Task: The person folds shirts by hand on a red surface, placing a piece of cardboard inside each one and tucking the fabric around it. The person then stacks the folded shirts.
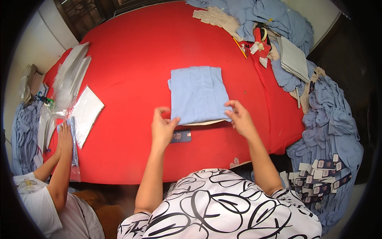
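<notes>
A light-blue garment, folded into a neat square, lies in front of me with a pale edge showing beneath its near side. My left hand is closed at the near left corner, thumb on the cloth and fingers curled beside its edge. At the near right corner, my right hand pinches the edge between thumb and fingers. A dark-blue hang tag rests on the red cloth just below the garment, right of my left hand.
The red-covered table carries clear plastic bags and a white sheet stack on the left. A co-worker's hands press a bagged blue item there. Blue garments, white folded sheets and several tags crowd the right.
</notes>
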Tool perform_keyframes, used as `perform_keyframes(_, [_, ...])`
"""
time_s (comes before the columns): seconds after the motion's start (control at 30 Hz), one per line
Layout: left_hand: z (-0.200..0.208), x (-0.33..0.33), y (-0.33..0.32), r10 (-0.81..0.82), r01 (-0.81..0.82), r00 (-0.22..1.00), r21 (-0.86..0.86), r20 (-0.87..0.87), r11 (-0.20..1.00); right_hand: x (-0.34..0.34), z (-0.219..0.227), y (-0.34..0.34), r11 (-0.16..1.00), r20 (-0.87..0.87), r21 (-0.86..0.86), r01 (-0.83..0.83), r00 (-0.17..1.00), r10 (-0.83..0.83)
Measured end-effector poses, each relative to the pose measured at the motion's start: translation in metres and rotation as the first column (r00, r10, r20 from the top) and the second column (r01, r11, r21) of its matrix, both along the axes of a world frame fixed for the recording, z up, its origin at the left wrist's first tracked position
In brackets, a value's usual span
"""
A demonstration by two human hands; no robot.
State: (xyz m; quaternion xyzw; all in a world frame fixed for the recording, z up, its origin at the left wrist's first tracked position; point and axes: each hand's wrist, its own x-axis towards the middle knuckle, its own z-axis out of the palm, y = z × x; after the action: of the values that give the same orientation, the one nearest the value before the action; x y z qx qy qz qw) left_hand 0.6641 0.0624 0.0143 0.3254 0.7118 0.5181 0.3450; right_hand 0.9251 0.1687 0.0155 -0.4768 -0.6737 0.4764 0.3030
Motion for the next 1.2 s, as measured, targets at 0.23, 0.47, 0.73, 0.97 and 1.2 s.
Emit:
perform_keyframes(0.23, [0.168,-0.007,0.003,-0.302,0.256,0.953,0.622,-0.033,0.740,0.025,0.177,0.028,0.953,-0.318,0.174,-0.250,0.901,0.294])
perform_keyframes(0.47, [0.072,-0.031,0.087,-0.214,0.233,0.930,0.029,-0.299,0.972,0.008,0.066,0.129,0.970,0.183,0.040,-0.239,0.956,0.228])
perform_keyframes(0.73, [-0.025,-0.054,0.147,-0.289,0.242,0.930,-0.211,-0.228,0.947,-0.015,-0.053,0.165,0.989,0.024,-0.061,-0.137,0.990,0.138])
perform_keyframes(0.97, [-0.015,-0.059,0.135,-0.310,0.312,0.950,-0.049,0.035,0.949,-0.022,-0.006,0.110,0.884,0.301,0.467,-0.034,0.946,-0.123])
perform_keyframes(1.2, [-0.024,-0.073,0.145,-0.416,0.405,0.909,-0.191,-0.020,0.894,-0.035,0.025,0.020,0.830,0.647,0.190,-0.525,0.703,0.296])
